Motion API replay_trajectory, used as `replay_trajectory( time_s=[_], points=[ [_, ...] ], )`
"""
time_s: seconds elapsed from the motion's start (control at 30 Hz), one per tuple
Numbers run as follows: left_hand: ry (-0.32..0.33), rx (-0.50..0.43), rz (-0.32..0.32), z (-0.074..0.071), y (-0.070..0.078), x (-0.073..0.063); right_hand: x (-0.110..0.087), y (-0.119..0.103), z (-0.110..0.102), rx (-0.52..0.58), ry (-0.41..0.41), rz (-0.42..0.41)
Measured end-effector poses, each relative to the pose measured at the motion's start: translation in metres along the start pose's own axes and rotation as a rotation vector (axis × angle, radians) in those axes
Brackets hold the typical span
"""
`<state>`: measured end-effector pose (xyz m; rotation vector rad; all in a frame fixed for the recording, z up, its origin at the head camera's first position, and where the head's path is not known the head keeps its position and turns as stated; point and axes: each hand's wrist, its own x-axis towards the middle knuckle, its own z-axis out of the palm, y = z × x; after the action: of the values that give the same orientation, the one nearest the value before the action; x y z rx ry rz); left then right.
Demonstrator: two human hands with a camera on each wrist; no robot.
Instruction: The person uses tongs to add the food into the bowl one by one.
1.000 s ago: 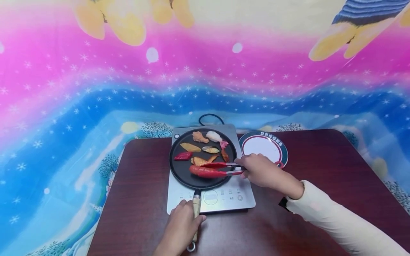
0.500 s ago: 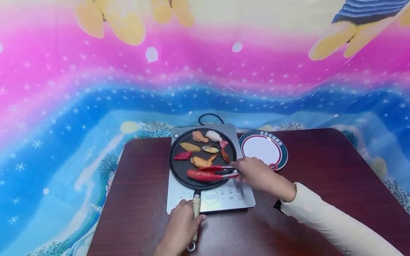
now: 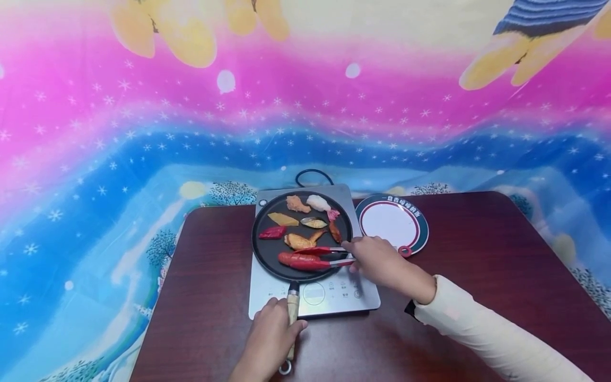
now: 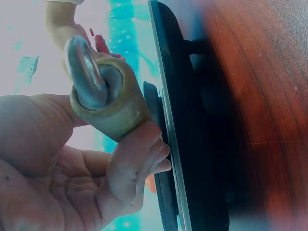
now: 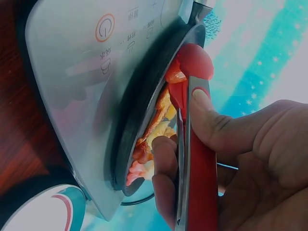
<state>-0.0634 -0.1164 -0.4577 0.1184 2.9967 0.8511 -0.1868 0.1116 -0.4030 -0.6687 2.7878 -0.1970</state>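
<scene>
My left hand (image 3: 269, 339) grips the pale wooden handle (image 3: 293, 313) of a round black frying pan (image 3: 267, 254); its metal hanging ring (image 4: 86, 72) points at the left wrist camera. My right hand (image 3: 379, 260) holds red-and-silver tongs (image 3: 340, 262) from the right, thumb (image 5: 204, 115) along one arm and fingers on the other. The tongs' red heads lie low over the pan's near part, around a reddish sausage (image 3: 286, 258), which they partly hide. Just beyond it lies a browned chicken wing (image 3: 299, 242).
Other food in the pan includes a drumstick (image 3: 297, 203), a red piece (image 3: 272, 233), a yellow slice (image 3: 284, 219), a mussel (image 3: 313, 223) and a shrimp sushi (image 3: 319, 203). The pan stands on a silver induction cooker (image 3: 260, 302). A green-rimmed plate (image 3: 389, 223) sits to its right.
My right hand and the tongs have shifted slightly left and nearer, the sausage along with them, uncovering more of the chicken wing. My left hand stays on the handle.
</scene>
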Motion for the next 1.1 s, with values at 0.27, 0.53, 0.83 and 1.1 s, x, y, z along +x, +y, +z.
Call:
replay_trajectory(
  time_s=[0.27, 0.53, 0.83, 1.1],
  points=[
    [-0.031, -0.014, -0.033, 0.000, 0.002, 0.001, -0.002, 0.000, 0.002, 0.034, -0.006, 0.015],
    [-0.028, -0.015, -0.032, 0.000, 0.003, 0.001, -0.008, 0.006, -0.001, 0.096, 0.004, 0.000],
    [-0.018, -0.018, -0.023, 0.000, 0.003, 0.000, -0.019, 0.027, -0.017, 0.224, 0.026, -0.027],
    [-0.032, -0.026, -0.032, 0.000, 0.003, 0.001, -0.029, 0.061, -0.025, 0.232, 0.114, 0.029]
  ],
)
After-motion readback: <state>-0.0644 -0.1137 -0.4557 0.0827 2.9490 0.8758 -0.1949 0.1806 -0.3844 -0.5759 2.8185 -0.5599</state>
